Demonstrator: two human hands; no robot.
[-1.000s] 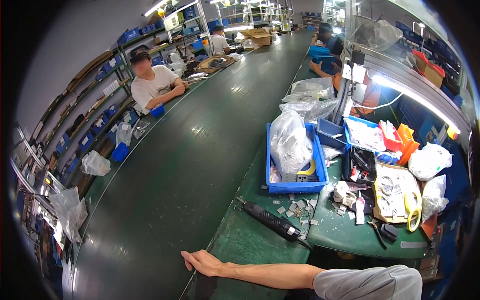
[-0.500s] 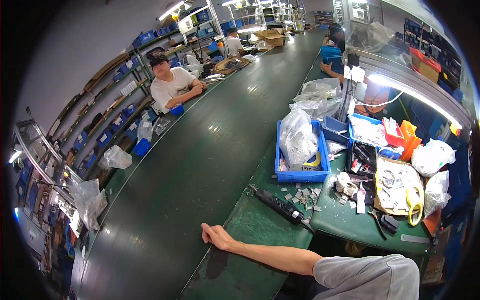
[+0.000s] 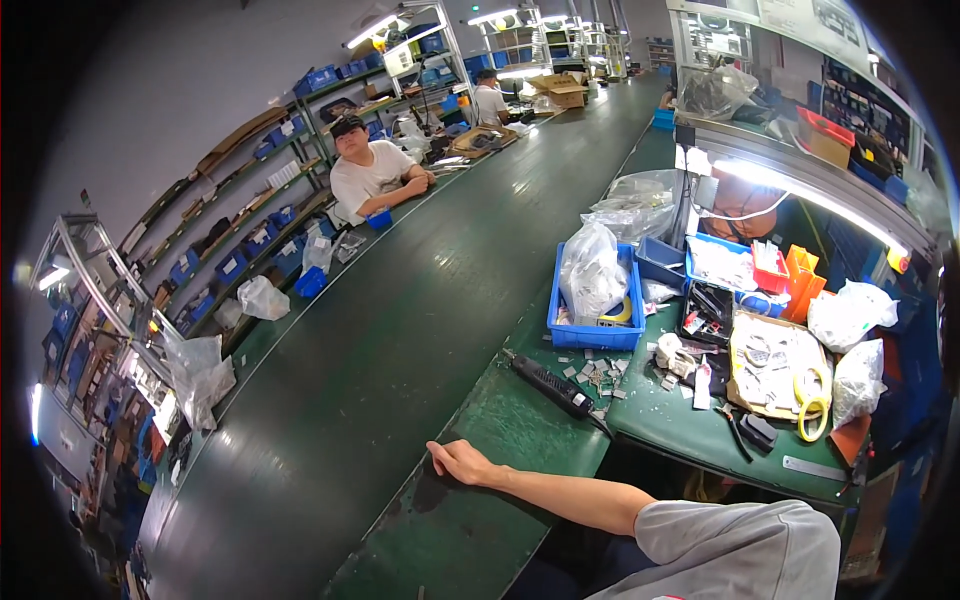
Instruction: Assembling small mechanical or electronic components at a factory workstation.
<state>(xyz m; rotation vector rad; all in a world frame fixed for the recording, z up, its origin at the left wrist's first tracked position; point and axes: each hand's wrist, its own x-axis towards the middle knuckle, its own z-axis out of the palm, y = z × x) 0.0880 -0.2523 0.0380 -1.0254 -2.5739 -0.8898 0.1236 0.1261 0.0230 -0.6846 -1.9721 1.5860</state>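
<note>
Drawn back slightly, the right hand (image 3: 464, 463) rests by the green belt (image 3: 350, 390) — loosely curled, contents I cannot tell.

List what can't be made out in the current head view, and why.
Left hand: head view, outside the frame.
Right hand: head view, palm hidden by its own back; anything beneath is unseen.
Crumpled clear plastic bag in the blue rectangular plastic bin: head view, contents obscured by folds and glare.
Small flat grey pieces: head view, too small to identify.
</note>
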